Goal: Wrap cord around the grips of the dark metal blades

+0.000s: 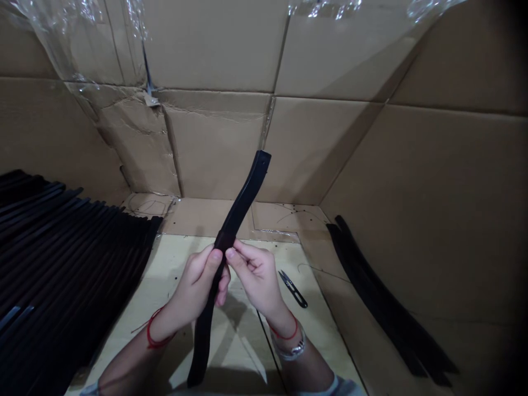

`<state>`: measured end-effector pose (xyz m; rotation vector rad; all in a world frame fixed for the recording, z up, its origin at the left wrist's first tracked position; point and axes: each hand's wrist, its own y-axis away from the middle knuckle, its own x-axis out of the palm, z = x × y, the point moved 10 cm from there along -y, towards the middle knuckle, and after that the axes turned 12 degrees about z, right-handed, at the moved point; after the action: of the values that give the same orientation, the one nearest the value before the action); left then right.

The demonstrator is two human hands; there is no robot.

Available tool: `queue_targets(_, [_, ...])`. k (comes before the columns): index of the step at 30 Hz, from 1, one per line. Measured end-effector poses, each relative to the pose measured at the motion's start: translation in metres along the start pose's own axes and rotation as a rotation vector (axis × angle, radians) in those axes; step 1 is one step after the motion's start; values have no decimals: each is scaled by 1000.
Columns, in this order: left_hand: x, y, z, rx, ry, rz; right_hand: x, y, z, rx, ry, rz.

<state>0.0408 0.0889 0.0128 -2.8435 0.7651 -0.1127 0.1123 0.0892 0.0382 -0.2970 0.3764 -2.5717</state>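
Note:
A long, curved black strip with a small hole near its upper end is held up in front of me, slanting from lower left to upper right. My left hand is closed around its middle, thumb on the front face. Close beside it, my right hand pinches the strip's right edge between thumb and fingers. Both thumbs nearly meet on the strip. A pair of small black thread snips lies on the pale board, just right of my right hand.
A large stack of similar black strips fills the left side. A few more strips lean along the right cardboard wall. Cardboard also closes off the back, with clear plastic film at its top. Loose threads and black specks lie around.

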Motion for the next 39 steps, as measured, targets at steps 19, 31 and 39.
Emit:
queue_targets(19, [23, -13, 50, -338, 439, 374, -25, -13, -21, 3, -173, 55])
queue_targets(31, [25, -12, 26, -200, 473, 322, -24, -4, -4, 43, 64, -102])
queue_targets(39, [40, 0, 27, -317, 736, 541, -22, 1, 10, -19, 196, -110])
